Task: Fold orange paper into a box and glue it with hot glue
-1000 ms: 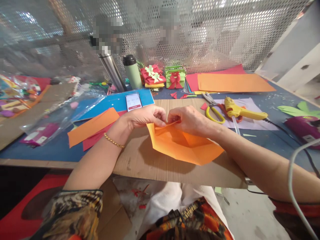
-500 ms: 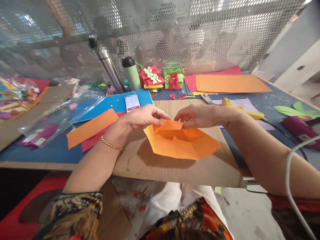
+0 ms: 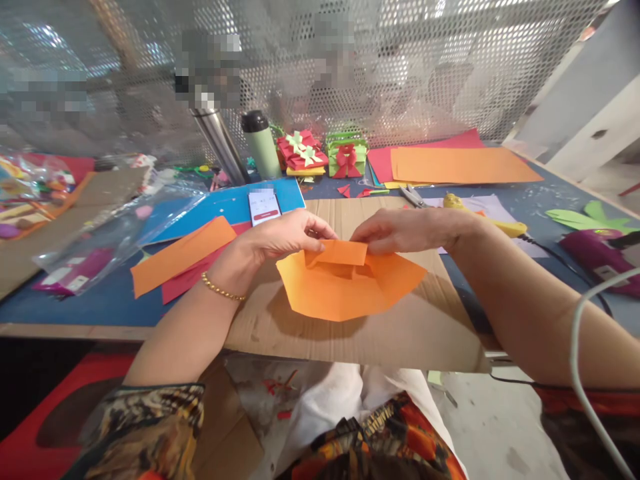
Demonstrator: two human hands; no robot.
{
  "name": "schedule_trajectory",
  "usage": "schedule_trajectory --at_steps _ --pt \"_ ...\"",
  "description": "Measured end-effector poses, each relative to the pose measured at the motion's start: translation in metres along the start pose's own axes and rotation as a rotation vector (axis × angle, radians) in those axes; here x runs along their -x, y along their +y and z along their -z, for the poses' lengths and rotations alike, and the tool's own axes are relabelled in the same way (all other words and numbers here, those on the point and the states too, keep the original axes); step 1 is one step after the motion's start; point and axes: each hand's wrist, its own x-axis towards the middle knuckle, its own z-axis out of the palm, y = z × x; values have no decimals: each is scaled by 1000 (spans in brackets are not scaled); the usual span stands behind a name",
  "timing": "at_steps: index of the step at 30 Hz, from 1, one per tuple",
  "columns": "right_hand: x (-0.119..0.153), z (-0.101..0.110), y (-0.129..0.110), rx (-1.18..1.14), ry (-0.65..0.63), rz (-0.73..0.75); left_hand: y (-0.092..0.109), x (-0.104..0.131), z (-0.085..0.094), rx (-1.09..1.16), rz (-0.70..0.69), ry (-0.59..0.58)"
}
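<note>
A folded sheet of orange paper (image 3: 340,293) stands partly opened out over the brown cardboard (image 3: 280,340), its near side flared toward me. Along its far edge a narrow flap is turned down. My left hand (image 3: 305,233) pinches the left end of that flap between thumb and fingers. At the flap's right end, my right hand (image 3: 387,230) grips the same edge; its fingertips are partly hidden behind the paper.
Left of the cardboard lie orange strips (image 3: 185,257), a phone (image 3: 264,205) and a blue folder (image 3: 210,207). Behind are a green bottle (image 3: 263,147), a steel flask (image 3: 220,143) and small paper bags (image 3: 347,157). Scissors (image 3: 413,197) and a yellow glue gun (image 3: 485,217) lie to the right.
The orange paper has shifted slightly left and its near side has swung round. The flap at the far edge now faces me more squarely. Both hands keep their hold.
</note>
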Motion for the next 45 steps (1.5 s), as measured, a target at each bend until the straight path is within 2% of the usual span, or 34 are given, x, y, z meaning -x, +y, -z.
schedule_trajectory --at_steps 3,6,10,16,21,26,30,36,40,45 --pt "-1 -1 1 -23 -9 12 0 -1 -1 -6 0 27" --pt "-3 -4 2 6 18 -60 -2 -2 -3 1 -15 38" --pt "-5 -10 -3 169 103 -175 -5 -2 -5 -15 -49 38" --pt "-10 -23 -12 358 255 -228 -5 -3 -6 -29 -57 44" --pt "-11 -22 -15 404 254 -197 -8 -8 3 -30 -43 10" --pt "-3 -9 -13 316 268 -60 -13 -12 13 111 28 -78" --pt "0 -5 -11 297 259 -95 -16 -14 14 200 68 -97" --pt "-4 -10 -16 276 235 -204 -15 -13 10 182 77 -132" --pt "-10 -17 -12 306 260 -156 -14 -12 9 134 81 -175" --pt "-13 -24 -9 352 281 -45 -14 -13 11 85 60 -169"
